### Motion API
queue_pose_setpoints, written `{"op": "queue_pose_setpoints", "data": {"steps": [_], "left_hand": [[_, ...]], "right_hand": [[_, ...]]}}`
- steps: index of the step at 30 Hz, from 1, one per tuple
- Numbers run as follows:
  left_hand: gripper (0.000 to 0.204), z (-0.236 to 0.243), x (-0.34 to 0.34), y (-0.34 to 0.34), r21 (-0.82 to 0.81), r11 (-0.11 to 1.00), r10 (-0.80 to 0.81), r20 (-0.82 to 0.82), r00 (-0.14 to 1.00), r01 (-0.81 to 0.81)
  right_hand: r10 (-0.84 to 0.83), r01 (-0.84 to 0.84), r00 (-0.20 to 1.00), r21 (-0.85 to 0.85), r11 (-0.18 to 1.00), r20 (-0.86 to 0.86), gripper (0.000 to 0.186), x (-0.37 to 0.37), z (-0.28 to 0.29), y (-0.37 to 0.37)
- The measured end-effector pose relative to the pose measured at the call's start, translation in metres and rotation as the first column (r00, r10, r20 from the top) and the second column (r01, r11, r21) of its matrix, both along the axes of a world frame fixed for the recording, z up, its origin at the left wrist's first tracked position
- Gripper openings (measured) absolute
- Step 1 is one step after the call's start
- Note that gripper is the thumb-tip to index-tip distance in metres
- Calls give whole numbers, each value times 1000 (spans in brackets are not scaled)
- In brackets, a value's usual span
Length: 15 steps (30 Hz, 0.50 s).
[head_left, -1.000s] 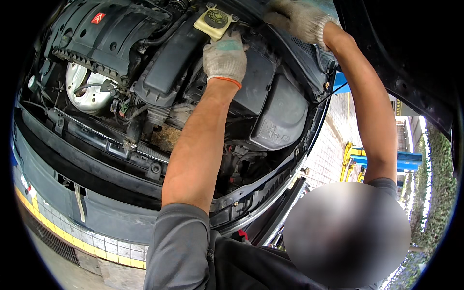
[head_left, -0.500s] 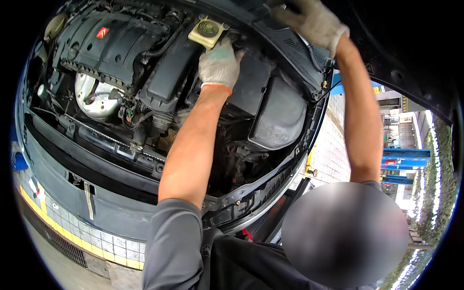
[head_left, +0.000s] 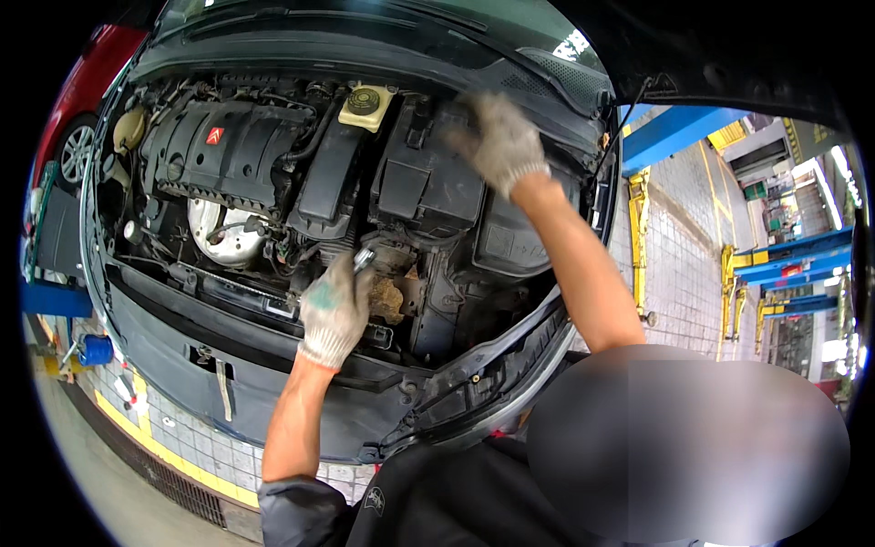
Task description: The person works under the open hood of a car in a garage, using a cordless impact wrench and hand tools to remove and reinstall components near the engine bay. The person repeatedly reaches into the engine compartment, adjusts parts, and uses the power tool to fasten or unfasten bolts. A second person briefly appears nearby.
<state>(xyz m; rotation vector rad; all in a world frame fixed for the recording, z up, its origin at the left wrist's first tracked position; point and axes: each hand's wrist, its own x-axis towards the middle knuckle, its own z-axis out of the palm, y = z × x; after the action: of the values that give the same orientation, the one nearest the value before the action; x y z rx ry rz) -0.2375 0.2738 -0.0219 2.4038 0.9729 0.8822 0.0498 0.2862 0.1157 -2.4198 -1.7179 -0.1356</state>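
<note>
My left hand [head_left: 334, 310], in a pale knitted work glove with a green patch, is closed round a small shiny metal cylinder-shaped piece [head_left: 364, 259]. It hovers over the front of the engine bay, left of a rusty brown part [head_left: 386, 299]. The rest of the metal piece is hidden in the glove. My right hand [head_left: 507, 146], gloved too, is over the right side of the black battery box [head_left: 437, 178]. Motion smears its fingers, so their grip is unclear. A pale yellow square cap [head_left: 365, 107] with a dark round centre sits behind the long black air duct [head_left: 326, 173].
The black engine cover [head_left: 219, 146] with a red badge lies left, above a silver heat shield [head_left: 219, 232]. A raised bonnet [head_left: 729, 55] hangs at upper right, its thin stay rod [head_left: 624, 128] beside the bay. Blue and yellow lifts [head_left: 684, 137] stand right; a red car [head_left: 87, 91] is far left.
My left hand has come back from beside the yellow cap toward the front of the bay, with the metal piece now showing. My right hand has dropped from near the bonnet. The view has shifted.
</note>
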Motion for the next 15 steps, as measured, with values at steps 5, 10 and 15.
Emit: {"op": "queue_pose_setpoints", "data": {"steps": [5,10,15], "left_hand": [[30,-9,-53,-28,15,996,86,-155,984,-84],[32,-4,-66,-46,-12,993,112,-154,982,-115],[34,-11,-68,-51,25,993,117,-192,974,-115]], "right_hand": [[-119,99,977,120,988,179,45,71,-43,36],[-66,46,990,159,986,125,39,76,-45,36],[-42,19,991,170,985,128,35,73,-42,33]]}}
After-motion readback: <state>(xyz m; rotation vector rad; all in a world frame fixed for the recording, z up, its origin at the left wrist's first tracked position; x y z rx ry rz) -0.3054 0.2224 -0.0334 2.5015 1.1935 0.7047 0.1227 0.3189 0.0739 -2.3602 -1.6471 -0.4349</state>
